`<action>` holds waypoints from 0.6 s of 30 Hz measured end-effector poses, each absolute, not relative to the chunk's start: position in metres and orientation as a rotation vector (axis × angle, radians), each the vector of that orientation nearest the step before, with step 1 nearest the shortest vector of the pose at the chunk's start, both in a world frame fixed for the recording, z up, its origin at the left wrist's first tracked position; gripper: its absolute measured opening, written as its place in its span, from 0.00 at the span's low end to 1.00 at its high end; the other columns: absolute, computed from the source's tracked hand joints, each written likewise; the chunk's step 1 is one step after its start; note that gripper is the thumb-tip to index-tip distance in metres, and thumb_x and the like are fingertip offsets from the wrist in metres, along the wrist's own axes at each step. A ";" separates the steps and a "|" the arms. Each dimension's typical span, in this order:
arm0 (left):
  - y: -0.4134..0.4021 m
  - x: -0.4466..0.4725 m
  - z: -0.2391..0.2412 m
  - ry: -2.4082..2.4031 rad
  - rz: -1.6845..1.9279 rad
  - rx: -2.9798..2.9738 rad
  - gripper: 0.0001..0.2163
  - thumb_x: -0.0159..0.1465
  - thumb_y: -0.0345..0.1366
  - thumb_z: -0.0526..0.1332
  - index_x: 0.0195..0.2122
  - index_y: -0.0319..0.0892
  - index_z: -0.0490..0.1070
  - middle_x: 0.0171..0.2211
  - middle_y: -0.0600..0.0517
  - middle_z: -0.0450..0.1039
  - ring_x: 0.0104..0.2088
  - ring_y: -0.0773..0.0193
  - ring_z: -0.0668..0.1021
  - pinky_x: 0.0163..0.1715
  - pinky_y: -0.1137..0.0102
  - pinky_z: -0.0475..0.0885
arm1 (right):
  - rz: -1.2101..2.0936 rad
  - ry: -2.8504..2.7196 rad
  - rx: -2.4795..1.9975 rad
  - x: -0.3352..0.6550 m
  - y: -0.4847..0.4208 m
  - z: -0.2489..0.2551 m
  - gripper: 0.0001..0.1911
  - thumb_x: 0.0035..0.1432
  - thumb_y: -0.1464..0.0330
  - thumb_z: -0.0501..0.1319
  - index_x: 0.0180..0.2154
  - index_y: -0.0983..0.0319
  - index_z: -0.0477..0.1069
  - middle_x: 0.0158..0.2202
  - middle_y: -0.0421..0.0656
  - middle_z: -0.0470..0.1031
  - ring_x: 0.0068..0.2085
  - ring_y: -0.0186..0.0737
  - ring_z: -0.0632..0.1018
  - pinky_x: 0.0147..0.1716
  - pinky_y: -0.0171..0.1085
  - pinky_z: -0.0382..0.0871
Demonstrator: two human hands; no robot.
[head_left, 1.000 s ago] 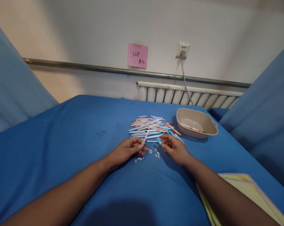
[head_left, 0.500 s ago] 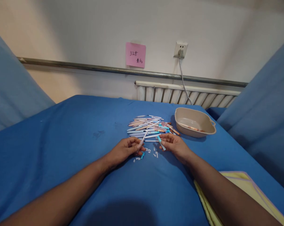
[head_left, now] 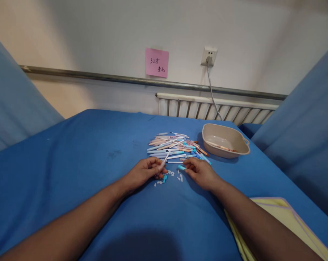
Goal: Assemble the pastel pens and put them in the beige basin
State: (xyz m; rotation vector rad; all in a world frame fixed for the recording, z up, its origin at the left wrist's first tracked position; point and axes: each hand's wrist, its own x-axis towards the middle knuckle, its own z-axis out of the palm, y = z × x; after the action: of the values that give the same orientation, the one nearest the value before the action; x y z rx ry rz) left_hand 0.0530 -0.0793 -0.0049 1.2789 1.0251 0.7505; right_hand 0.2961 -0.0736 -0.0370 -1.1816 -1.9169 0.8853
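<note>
My left hand [head_left: 147, 172] is closed around a slim whitish pen [head_left: 164, 163], its narrow white end slanting up and to the right. My right hand [head_left: 202, 174] pinches a short turquoise pen part [head_left: 181, 168], which pokes out leftward from the fingertips; the rest is hidden by the fingers. Just beyond both hands lies a heap of pens [head_left: 164, 146] and thin white refills, mostly pointing sideways. Between the hands, small white plastic bits [head_left: 179, 177] are scattered on the blue sheet, with small turquoise pieces [head_left: 164, 178] by the left fingers.
At the right stands a beige plastic basin [head_left: 223, 152] with a patterned pen inside. A folded yellow cloth [head_left: 275, 214] lies partly under my right forearm. Behind the blue-covered surface [head_left: 104, 134] are a radiator [head_left: 196, 108], a metal rail [head_left: 112, 78] and a plugged-in cable [head_left: 212, 90].
The turquoise part in my right hand has turned from a steep slant to nearly level. Light blue pen ends now show beyond my right hand. My left hand has barely moved.
</note>
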 end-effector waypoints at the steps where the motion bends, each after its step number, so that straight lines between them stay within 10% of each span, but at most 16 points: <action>1: -0.079 0.053 -0.005 1.032 0.746 1.294 0.16 0.55 0.43 0.66 0.37 0.37 0.70 0.33 0.48 0.76 0.28 0.68 0.75 0.34 0.70 0.69 | 0.933 -1.847 -1.166 0.295 -0.073 -0.035 0.10 0.53 0.66 0.60 0.39 0.60 0.71 0.30 0.41 0.73 0.30 0.36 0.73 0.31 0.34 0.67; 18: -0.083 0.056 0.003 1.080 0.613 1.558 0.15 0.56 0.45 0.63 0.36 0.37 0.73 0.26 0.54 0.70 0.25 0.69 0.69 0.26 0.75 0.62 | 1.007 -1.635 -1.092 0.293 -0.075 -0.021 0.10 0.55 0.62 0.58 0.33 0.60 0.73 0.24 0.38 0.70 0.26 0.34 0.69 0.27 0.33 0.61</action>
State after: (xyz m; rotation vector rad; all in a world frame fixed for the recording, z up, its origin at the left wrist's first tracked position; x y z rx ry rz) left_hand 0.0563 -0.0832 0.0031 1.5581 1.0800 0.6130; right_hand 0.2932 -0.0746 -0.0206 -1.0921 -1.6353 1.0071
